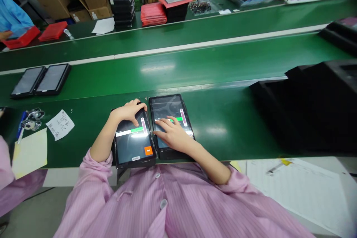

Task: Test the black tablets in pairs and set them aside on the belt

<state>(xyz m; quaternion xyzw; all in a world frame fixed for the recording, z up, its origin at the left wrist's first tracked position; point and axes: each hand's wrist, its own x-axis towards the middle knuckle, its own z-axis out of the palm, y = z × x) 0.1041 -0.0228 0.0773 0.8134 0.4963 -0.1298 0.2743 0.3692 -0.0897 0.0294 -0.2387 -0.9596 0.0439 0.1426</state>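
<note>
Here, a person in a pink striped smock point(167, 200) sits at the near edge of a green desk point(231, 119), working two tablets set side by side. The left hand point(129, 112) curls over the top edge of the left tablet point(131, 147), gripping it, while an orange Fail button point(148, 151) shows on its screen. The right hand point(174, 134), open, lays its fingers point(164, 126) on the screen of the right tablet point(170, 106). A handwritten note point(60, 125) and a blue pen point(21, 126) lie toward the desk's left end, and black trays point(304, 108) sit toward its right end.
</note>
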